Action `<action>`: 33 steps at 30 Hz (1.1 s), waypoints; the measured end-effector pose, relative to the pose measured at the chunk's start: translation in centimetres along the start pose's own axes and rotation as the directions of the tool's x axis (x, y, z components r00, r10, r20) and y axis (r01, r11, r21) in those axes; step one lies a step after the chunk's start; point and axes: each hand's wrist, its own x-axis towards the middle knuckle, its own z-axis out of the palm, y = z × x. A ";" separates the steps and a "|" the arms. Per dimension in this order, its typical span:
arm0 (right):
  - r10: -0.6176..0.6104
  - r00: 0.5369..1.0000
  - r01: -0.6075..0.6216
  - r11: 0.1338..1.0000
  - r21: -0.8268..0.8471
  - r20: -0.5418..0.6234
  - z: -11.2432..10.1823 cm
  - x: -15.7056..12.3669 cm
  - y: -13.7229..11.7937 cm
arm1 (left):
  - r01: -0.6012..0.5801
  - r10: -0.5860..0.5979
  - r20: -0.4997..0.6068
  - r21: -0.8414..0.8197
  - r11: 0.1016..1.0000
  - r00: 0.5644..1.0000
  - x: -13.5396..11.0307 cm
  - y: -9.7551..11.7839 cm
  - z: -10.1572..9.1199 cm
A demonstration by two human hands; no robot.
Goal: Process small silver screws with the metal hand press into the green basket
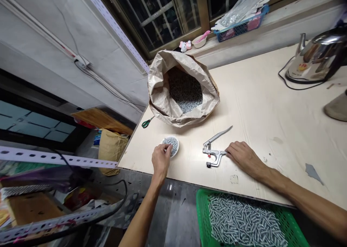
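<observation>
My left hand [161, 159] reaches into a small round dish [173, 146] of little metal parts near the table's front edge, its fingers pinched together among them. My right hand [243, 155] rests on the table with its fingers closed round the lower handle of silver press pliers [214, 148], whose upper handle points up and right. Behind the dish stands an open brown paper sack [162, 91] full of the same small metal parts.
Below the table's front edge sits a green basket [202, 211] with several metal pieces. Green-handled scissors [146, 123] lie at the left edge. An electric kettle [317, 59] with a black cord stands at the far right. A blue basket [241, 26] is on the window sill.
</observation>
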 end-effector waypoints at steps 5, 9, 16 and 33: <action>-0.116 0.993 0.112 0.976 -0.187 -0.011 -0.7 -0.2 -0.7 | 0.042 0.087 0.261 -0.453 0.891 0.961 -4.5 3.8 2.2; -0.185 0.977 0.155 0.958 -0.240 -0.108 -1.0 -0.4 -1.3 | -0.016 0.162 0.252 -0.497 0.868 0.954 -6.9 4.7 4.7; -0.214 0.960 0.172 0.959 -0.227 -0.179 -1.0 -0.2 -1.2 | 0.021 0.148 0.348 -0.438 0.899 0.926 -7.1 4.4 5.7; -0.128 0.992 0.122 0.977 -0.177 -0.021 0.0 -0.1 -0.9 | 0.072 0.090 0.645 -0.220 0.973 0.758 -4.8 4.2 6.3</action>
